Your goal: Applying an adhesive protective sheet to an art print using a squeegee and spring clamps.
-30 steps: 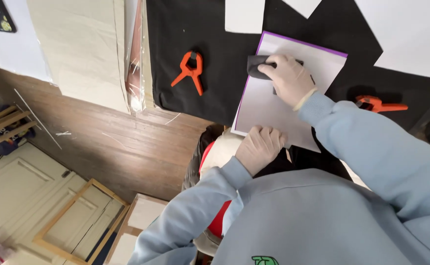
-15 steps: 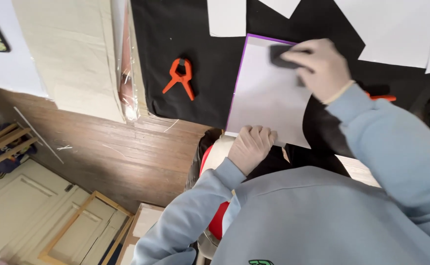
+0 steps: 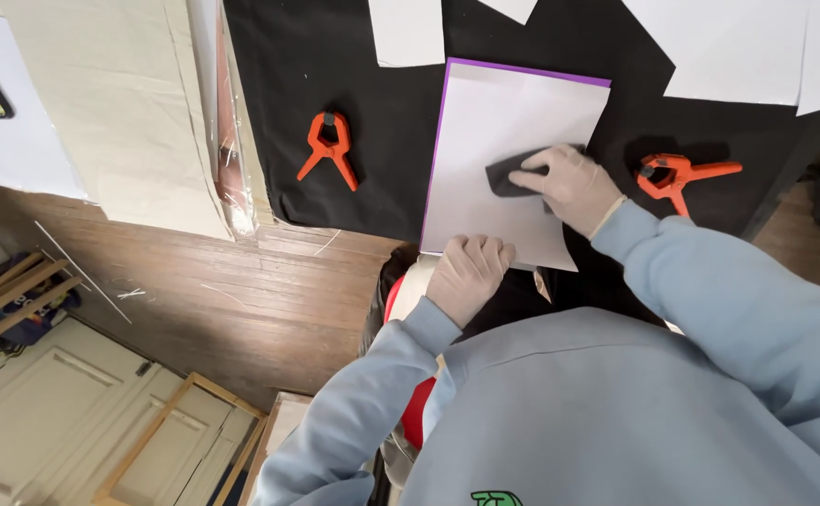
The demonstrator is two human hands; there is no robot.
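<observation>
A white rectangular panel (image 3: pixel 513 141) with a purple edge lies on a black cloth-covered table (image 3: pixel 382 122). My right hand (image 3: pixel 569 186), in a pale glove, presses a small dark grey block (image 3: pixel 505 176) flat against the panel's middle. My left hand (image 3: pixel 469 272), also gloved, curls over the panel's near edge and holds it there. Light blue sleeves cover both my arms.
Two orange spring clamps lie on the black cloth, one to the left (image 3: pixel 328 145) and one to the right (image 3: pixel 681 173) of the panel. White sheets (image 3: pixel 728 47) lie at the far side. A beige board (image 3: pixel 110 112) leans left; wooden frames (image 3: pixel 176 431) stand on the wood floor.
My right hand has slid the dark block from the panel's far corner back toward its middle. My left hand has stayed on the near edge. The view has shifted slightly.
</observation>
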